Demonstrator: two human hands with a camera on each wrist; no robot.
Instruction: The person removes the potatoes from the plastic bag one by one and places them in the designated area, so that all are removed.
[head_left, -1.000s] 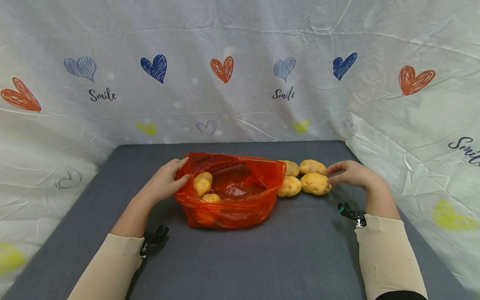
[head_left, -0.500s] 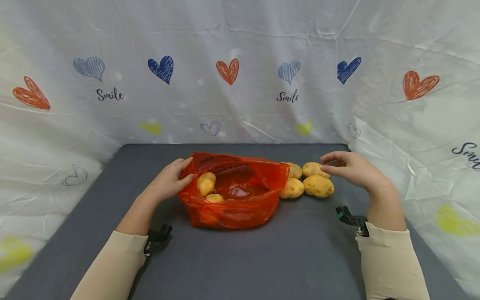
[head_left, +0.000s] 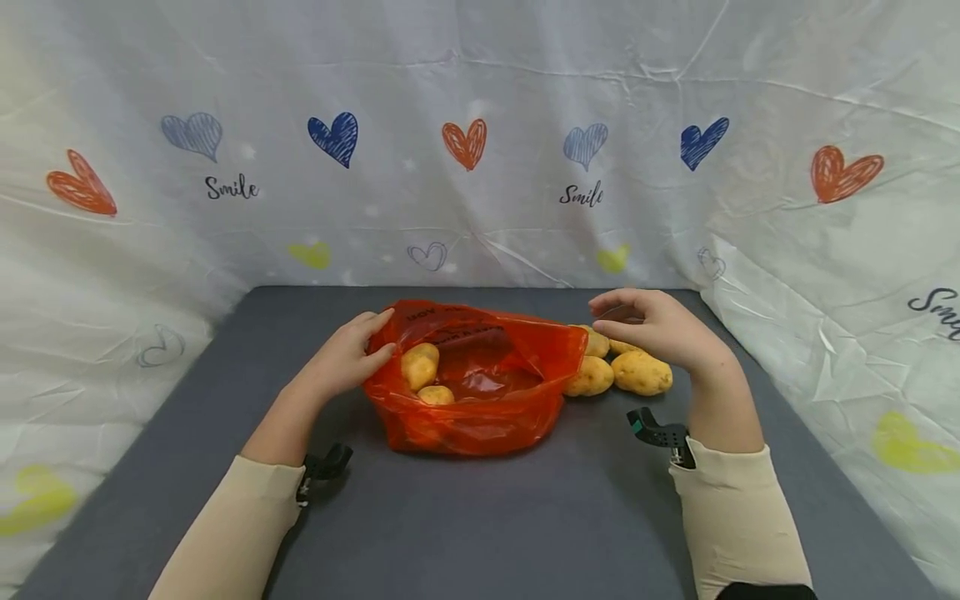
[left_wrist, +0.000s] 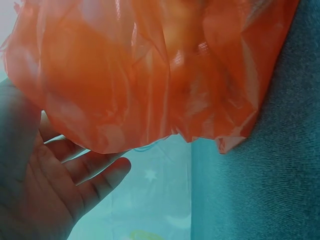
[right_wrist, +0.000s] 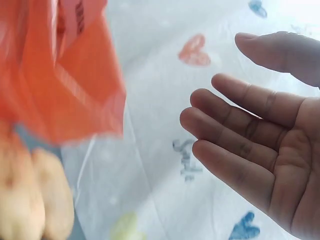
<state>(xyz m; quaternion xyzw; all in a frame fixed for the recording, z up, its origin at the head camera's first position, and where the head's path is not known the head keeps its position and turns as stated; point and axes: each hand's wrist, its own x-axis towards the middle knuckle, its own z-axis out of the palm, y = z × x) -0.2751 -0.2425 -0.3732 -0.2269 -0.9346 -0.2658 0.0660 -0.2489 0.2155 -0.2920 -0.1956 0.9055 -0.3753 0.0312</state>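
Observation:
A red plastic bag (head_left: 480,425) sits on the table with its mouth spread. Inside show two potatoes (head_left: 420,367), and a paler shape glows through the film below. My left hand (head_left: 341,362) holds the bag's left rim, thumb overlapping the red film; in the left wrist view the bag (left_wrist: 125,80) covers some fingertips. Right of the bag lie several yellow potatoes (head_left: 642,372). Above them hovers my right hand (head_left: 656,329), near the bag's right rim. Its fingers (right_wrist: 240,170) extend loosely with nothing held, seen in the right wrist view.
Grey cloth covers the table (head_left: 480,525). A white curtain (head_left: 510,83) printed with hearts and "Smile" hangs behind and along both sides. Black camera mounts (head_left: 660,431) sit under both wrists.
My right hand has lifted off the potatoes and moved left toward the bag, carrying nothing. The left hand stays at the bag's left rim. The view has shifted slightly.

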